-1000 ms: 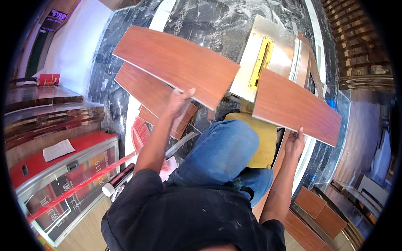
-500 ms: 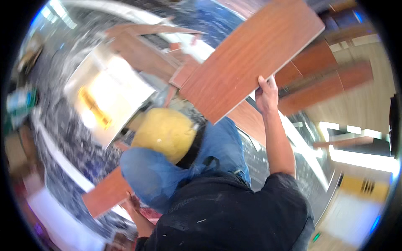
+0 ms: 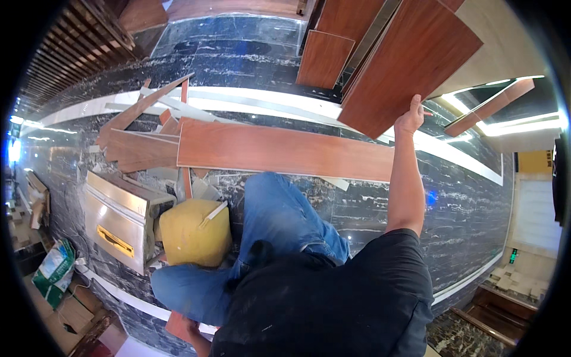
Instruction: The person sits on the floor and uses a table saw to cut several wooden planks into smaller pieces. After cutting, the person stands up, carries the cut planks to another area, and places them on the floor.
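Observation:
My right hand (image 3: 410, 116) grips the near right edge of a wide reddish-brown floor plank (image 3: 416, 62), holding it tilted at the far right. Behind it, other reddish planks (image 3: 326, 58) lie partly covered. At the lower left, my left hand (image 3: 193, 331) is closed at a short reddish plank piece (image 3: 176, 323); my leg and sleeve hide much of both. A long reddish plank (image 3: 279, 149) lies crosswise on the floor beyond my knees. Left of my legs sits a yellow rounded block (image 3: 195, 235) with a thin whitish stick (image 3: 214, 214) on top.
A metal box-like machine (image 3: 119, 205) with a yellow insert stands beside the yellow block. Broken plank offcuts (image 3: 140, 149) are heaped beyond it on the dark marbled floor (image 3: 464, 217). A slatted wooden piece (image 3: 80, 50) stands far left; a green-and-white bag (image 3: 55, 271) lies at left.
My view has turned. The plank in my right hand has moved from above my legs to the far right, over other planks. The left hand's piece is now mostly hidden beside my leg.

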`<state>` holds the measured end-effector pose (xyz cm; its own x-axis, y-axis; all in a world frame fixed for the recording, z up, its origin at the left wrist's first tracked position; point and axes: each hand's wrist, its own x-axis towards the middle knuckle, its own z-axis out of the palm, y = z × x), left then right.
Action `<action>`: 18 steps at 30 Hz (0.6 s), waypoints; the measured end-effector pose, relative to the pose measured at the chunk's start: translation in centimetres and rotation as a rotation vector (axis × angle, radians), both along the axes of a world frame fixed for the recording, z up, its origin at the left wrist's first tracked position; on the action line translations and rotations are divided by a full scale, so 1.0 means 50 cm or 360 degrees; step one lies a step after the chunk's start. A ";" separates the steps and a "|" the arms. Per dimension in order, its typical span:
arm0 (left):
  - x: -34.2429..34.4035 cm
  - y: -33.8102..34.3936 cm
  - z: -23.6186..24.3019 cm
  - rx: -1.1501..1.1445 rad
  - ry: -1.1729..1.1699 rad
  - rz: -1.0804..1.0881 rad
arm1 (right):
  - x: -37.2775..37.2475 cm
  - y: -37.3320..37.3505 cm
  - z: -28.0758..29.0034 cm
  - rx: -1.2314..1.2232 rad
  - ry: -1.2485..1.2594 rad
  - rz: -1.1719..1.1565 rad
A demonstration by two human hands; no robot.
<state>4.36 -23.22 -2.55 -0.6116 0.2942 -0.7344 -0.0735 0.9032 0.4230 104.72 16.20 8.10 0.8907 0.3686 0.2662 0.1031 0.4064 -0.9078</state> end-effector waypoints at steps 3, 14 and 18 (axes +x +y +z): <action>0.052 0.049 0.057 0.0025 0.0241 -0.0197 | 0.089 0.036 -0.048 -0.0047 0.0086 -0.0188; 0.300 0.047 0.199 -0.0383 0.0478 -0.0641 | 0.261 0.206 -0.169 0.0217 0.0234 -0.0237; 0.319 0.039 0.248 -0.0490 0.0480 -0.0709 | 0.307 0.225 -0.226 0.0142 0.0280 -0.0355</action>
